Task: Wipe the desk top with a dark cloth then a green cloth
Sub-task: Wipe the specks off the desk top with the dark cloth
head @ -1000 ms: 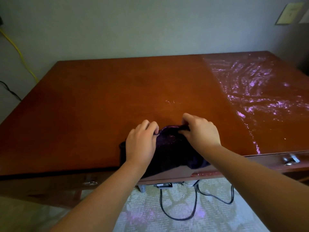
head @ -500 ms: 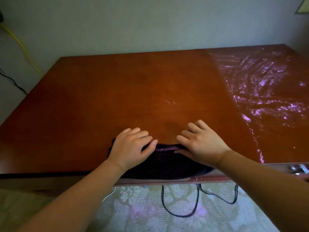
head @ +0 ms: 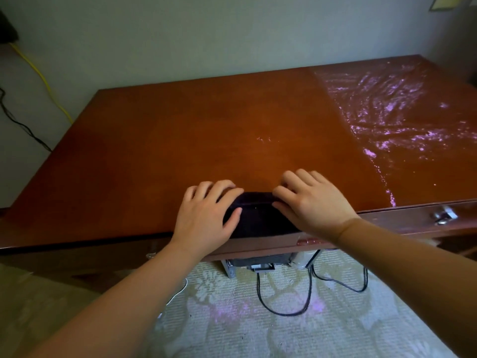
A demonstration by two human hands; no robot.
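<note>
A dark folded cloth lies at the front edge of the brown wooden desk top. My left hand rests flat on the cloth's left part, fingers spread. My right hand presses on its right part, fingertips curled at the cloth's far edge. Most of the cloth is hidden under both hands. No green cloth is in view.
The desk's right part is covered with shiny wrinkled film. A metal drawer handle sits on the front at right. Black cables and a small box lie on the pale carpet below. A yellow cable runs along the left wall.
Both hands went from pinching the cloth's far edge to lying flat on it. The cloth now looks flatter and more compact at the desk's front edge.
</note>
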